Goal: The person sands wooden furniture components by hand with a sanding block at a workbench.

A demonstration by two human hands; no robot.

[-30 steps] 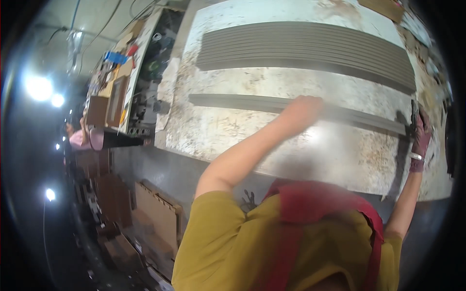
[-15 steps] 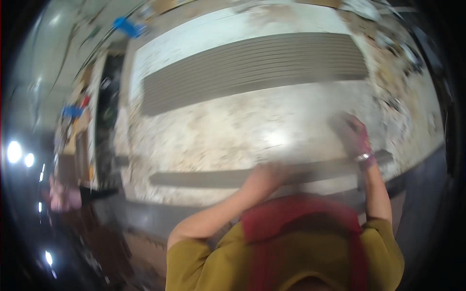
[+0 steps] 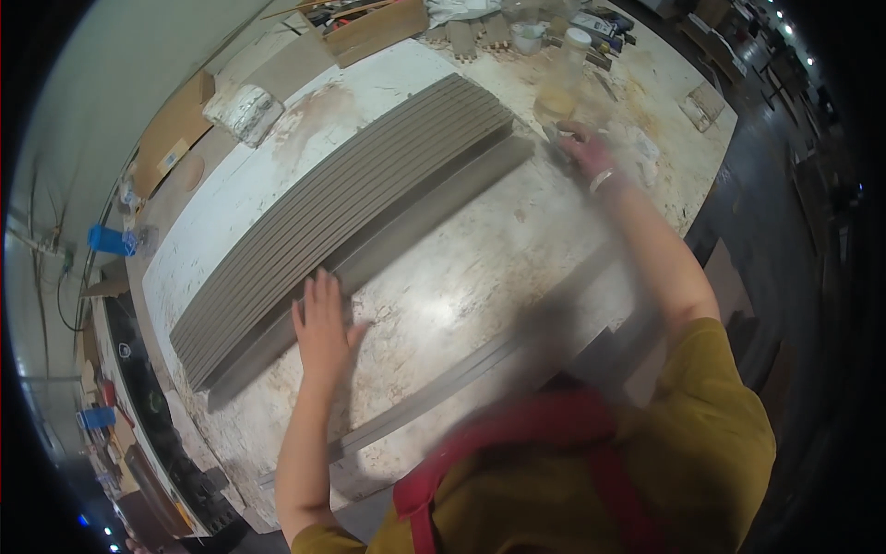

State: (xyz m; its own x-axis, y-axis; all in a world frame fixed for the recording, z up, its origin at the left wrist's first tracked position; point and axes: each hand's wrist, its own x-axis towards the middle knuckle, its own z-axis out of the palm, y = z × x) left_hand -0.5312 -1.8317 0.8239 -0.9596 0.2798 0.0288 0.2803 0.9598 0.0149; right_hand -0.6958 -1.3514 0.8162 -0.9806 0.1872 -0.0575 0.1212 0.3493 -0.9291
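A row of long, narrow grey-brown strips (image 3: pixel 360 203) lies side by side on the pale, stained board (image 3: pixel 461 305). Along its near side runs a separate smooth grey strip (image 3: pixel 434 217), tilted or slightly apart from the row. My left hand (image 3: pixel 323 328) rests with spread fingers at this strip's edge, toward its left part. Beyond the strip's right end, my right hand (image 3: pixel 586 152) has curled fingers around a thin grey blade-like piece (image 3: pixel 556 137), partly hidden and blurred. Another long grey bar (image 3: pixel 415 399) lies near the board's front edge.
At the back are a wooden box (image 3: pixel 378 39) of tools, a whitish wrapped block (image 3: pixel 245 113) and a small cup (image 3: pixel 528 37). A clear jar (image 3: pixel 558 78) stands close beyond my right hand. A blue container (image 3: pixel 111 240) is at the far left.
My left hand has moved forward and left to the row; my right hand has gone forward. A separate strip now lies along the row's near side. The view has turned.
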